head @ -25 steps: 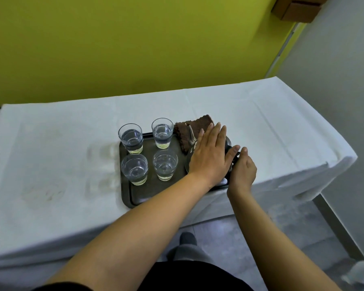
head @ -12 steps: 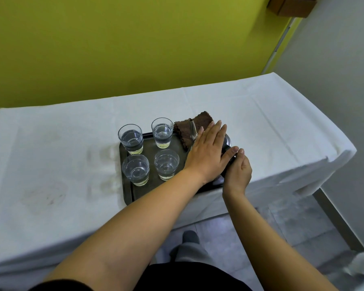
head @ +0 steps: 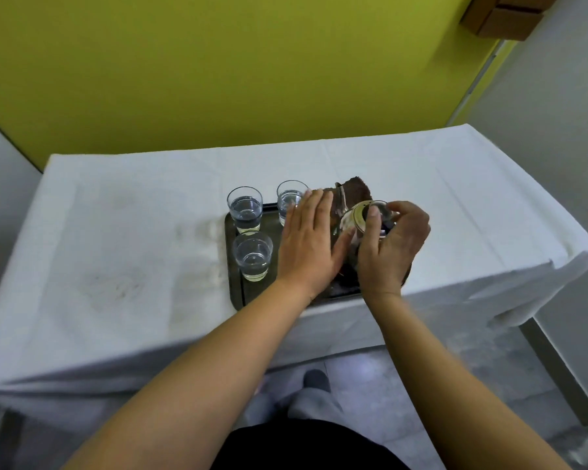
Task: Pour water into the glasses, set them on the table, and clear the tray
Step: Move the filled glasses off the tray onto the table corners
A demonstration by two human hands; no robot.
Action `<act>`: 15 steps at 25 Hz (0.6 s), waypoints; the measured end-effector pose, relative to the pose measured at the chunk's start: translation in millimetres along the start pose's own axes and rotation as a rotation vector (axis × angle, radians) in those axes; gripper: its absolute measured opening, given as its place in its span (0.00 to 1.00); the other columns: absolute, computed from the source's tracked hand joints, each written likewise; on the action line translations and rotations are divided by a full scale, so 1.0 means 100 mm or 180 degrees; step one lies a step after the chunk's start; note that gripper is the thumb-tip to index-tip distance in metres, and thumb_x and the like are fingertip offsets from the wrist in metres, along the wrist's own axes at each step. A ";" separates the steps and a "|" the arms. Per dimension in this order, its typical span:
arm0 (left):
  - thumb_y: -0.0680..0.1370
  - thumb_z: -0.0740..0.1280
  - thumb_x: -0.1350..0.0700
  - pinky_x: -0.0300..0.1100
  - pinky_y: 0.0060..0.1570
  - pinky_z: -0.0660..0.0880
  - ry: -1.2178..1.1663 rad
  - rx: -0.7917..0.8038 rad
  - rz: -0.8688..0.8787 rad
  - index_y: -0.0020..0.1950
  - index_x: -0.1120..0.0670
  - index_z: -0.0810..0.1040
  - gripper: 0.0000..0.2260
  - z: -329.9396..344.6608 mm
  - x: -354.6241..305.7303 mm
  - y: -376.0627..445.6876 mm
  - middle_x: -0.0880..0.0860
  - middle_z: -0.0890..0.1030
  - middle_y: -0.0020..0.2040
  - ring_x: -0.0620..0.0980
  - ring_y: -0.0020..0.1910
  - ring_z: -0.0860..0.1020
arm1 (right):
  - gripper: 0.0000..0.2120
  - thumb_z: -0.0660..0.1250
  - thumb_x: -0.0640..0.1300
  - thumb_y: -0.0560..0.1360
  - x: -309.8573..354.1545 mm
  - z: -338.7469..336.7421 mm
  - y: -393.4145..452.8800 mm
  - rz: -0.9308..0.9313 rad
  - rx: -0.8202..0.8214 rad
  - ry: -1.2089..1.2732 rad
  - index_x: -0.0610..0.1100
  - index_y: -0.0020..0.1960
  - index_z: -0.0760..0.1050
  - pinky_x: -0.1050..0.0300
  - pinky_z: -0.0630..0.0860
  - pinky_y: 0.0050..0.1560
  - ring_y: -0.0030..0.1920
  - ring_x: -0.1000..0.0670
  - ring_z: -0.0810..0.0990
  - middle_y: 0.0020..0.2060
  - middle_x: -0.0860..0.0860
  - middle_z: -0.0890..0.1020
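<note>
Pouring looks finished: filled glasses (head: pixel 244 209) stand on the tray (head: pixel 235 290) at frame centre. Right hand (head: pixel 389 247) grips the glass jug (head: pixel 360 221) (perhaps its lid); left hand (head: pixel 308 245) lies flat, fingers spread. Next, lift glasses onto the table (head: pixel 123 252).

A surface (head: pixel 123 252) stands against the wall, with a tray (head: pixel 235 293) on it near its front edge, right of centre. Three glasses show on the left half of the tray: one at the back left (head: pixel 244 209), one just right of it at the back (head: pixel 289 198), and one in front (head: pixel 253 255). A cloth (head: pixel 357 191) lies behind the tray's right half. A pitcher (head: pixel 357 220) sits on the right half, perhaps tilted; the hands cover most of it. The left hand (head: pixel 308 245) lies flat over the tray's middle, touching the pitcher's left side. The right hand (head: pixel 392 245) wraps the pitcher from the right.
</note>
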State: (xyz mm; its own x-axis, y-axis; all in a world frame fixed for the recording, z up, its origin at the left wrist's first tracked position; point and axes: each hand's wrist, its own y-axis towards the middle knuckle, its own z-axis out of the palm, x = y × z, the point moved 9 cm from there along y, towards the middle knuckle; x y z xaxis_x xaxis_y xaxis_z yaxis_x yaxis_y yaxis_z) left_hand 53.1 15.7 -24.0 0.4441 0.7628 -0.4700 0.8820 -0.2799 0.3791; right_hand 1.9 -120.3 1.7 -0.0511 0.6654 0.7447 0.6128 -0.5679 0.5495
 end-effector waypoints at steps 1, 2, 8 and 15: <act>0.80 0.54 0.40 0.54 0.75 0.54 0.0085 -0.0186 -0.0119 0.75 0.60 0.61 0.31 -0.11 0.15 -0.08 0.57 0.64 0.75 0.55 0.76 0.59 | 0.13 0.61 0.49 0.78 0.13 0.10 -0.08 -0.0221 0.0155 0.0020 0.40 0.55 0.70 0.54 0.67 0.58 0.54 0.50 0.70 0.52 0.51 0.72; 0.79 0.55 0.40 0.54 0.75 0.55 0.0169 -0.0321 -0.0287 0.75 0.60 0.62 0.31 -0.20 0.33 -0.19 0.58 0.64 0.75 0.55 0.76 0.59 | 0.14 0.62 0.49 0.78 0.21 0.21 -0.18 -0.0344 0.0348 0.0045 0.39 0.56 0.71 0.54 0.68 0.59 0.55 0.49 0.71 0.53 0.48 0.73; 0.72 0.60 0.32 0.50 0.73 0.60 -0.0041 -0.0485 -0.1123 0.76 0.61 0.56 0.44 -0.37 1.16 -0.76 0.59 0.62 0.76 0.55 0.75 0.61 | 0.35 0.67 0.57 0.73 0.00 0.86 -0.74 0.0349 0.1782 0.0279 0.43 0.74 0.60 0.51 0.66 0.70 0.70 0.49 0.66 0.68 0.47 0.67; 0.65 0.72 0.35 0.46 0.66 0.70 -0.1174 0.0010 -0.1974 0.77 0.49 0.55 0.47 -0.02 1.53 -0.92 0.50 0.70 0.72 0.49 0.70 0.69 | 0.47 0.76 0.46 0.69 -0.29 1.14 -0.93 0.1111 0.2544 0.0574 0.46 0.78 0.50 0.64 0.66 0.63 0.65 0.59 0.68 0.68 0.56 0.69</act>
State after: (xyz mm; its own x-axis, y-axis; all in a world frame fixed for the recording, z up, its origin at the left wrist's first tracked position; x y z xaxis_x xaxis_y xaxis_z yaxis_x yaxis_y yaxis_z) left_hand 39.3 159.6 -129.1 -0.1147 0.5356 -0.8366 0.9892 0.1387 -0.0468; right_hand 35.9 -31.4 -114.0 0.1594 0.3932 0.9055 0.9803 -0.1716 -0.0981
